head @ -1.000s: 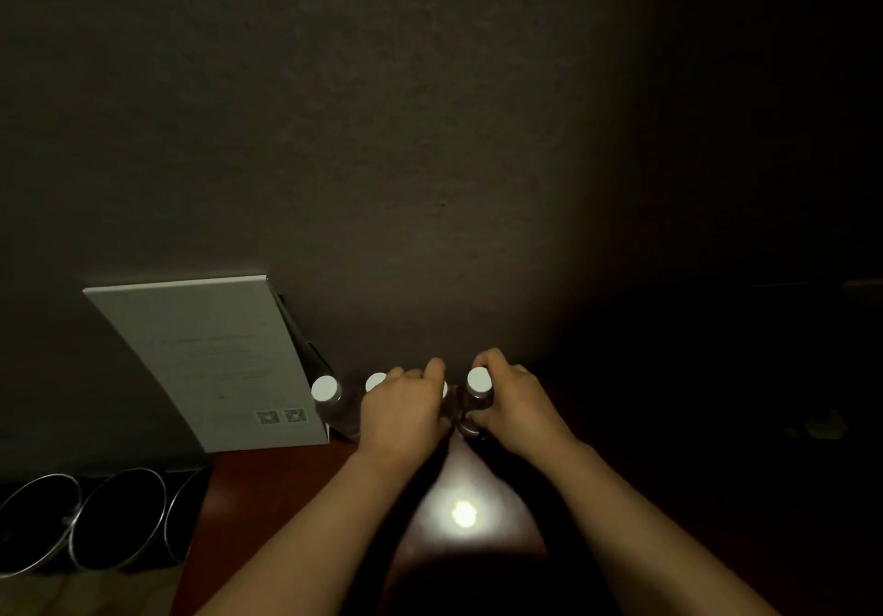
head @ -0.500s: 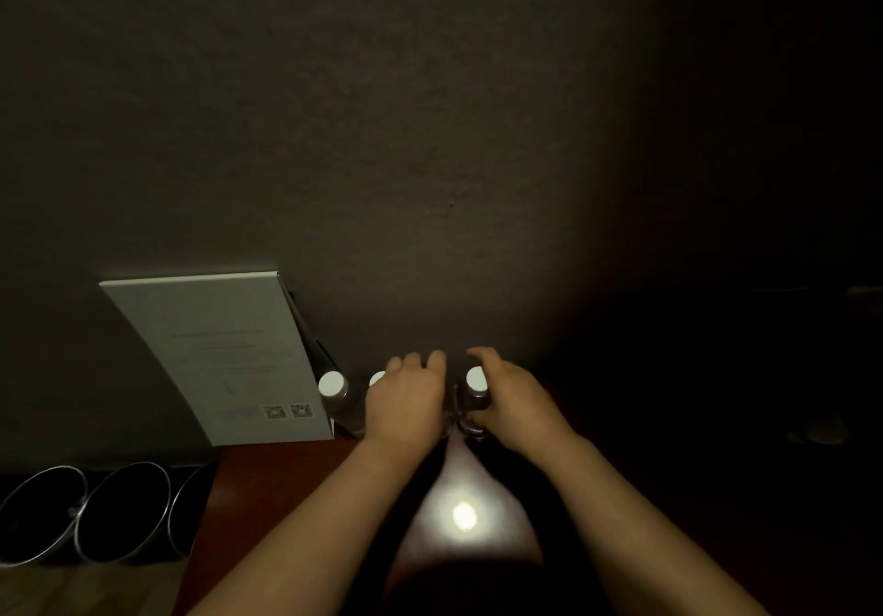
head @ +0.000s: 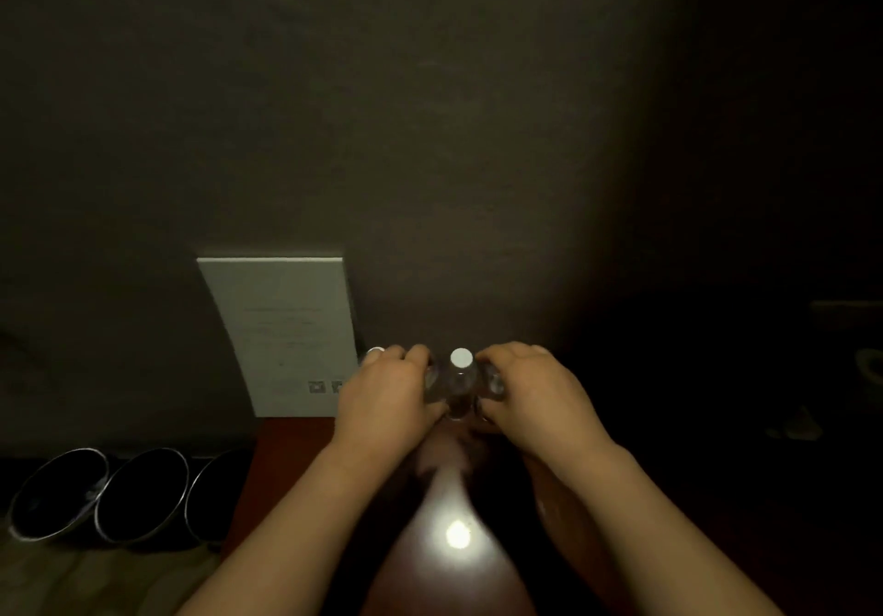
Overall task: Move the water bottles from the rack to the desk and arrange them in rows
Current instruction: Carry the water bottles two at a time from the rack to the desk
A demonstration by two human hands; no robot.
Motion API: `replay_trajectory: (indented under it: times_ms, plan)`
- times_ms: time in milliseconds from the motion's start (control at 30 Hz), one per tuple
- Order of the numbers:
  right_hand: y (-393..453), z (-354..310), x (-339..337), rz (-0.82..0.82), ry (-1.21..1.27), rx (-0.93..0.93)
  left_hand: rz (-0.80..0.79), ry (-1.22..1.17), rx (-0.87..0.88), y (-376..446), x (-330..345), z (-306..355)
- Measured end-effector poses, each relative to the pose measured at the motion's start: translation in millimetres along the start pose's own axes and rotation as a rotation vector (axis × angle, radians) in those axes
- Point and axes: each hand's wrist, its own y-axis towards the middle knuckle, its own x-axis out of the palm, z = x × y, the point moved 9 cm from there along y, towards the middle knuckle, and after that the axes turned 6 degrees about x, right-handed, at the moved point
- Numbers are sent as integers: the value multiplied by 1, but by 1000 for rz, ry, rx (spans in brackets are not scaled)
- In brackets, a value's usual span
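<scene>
Several clear water bottles with white caps stand in a row at the back of the dark red desk (head: 291, 448), against the wall. One bottle (head: 459, 376) stands free between my hands, its cap fully visible. My left hand (head: 387, 400) curls over the top of the bottle (head: 431, 374) just left of it. Another bottle's cap (head: 376, 354) peeks out beyond my left knuckles. My right hand (head: 528, 393) curls round a bottle (head: 495, 383) on the right, hiding its cap. The rack is not in view.
A white printed card (head: 286, 328) leans on the wall left of the bottles. Three round metal bins (head: 143, 496) stand on the floor beyond the desk's left edge. A lamp reflection (head: 457, 534) shines on the desk between my forearms. The right side is too dark to read.
My hands have moved apart, and a capped bottle now stands uncovered between them. My right hand has shifted onto a bottle further right. The view has shifted, bringing the card nearer the centre.
</scene>
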Motion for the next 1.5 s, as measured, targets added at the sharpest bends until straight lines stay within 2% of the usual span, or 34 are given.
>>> replay_trajectory:
  times_ms: [433,800,1033,1267,1500]
  plan:
    - [-102,-223,41,-198,-193,-368,22,108,-105,-196,-78,-129]
    - [-222,-480,94,-220,-217,-686,145,85,-403,-424,-145,-309]
    - [-287,-620,136,-245,-204,-794,204,77,-557,-558,-176,-423]
    - [-312,-736,167,-264,-210,-884,280,83,-644,-635,-205,-517]
    - [-293,-836,211,-279,-215,-966,242,53,-706,-651,-215,-612]
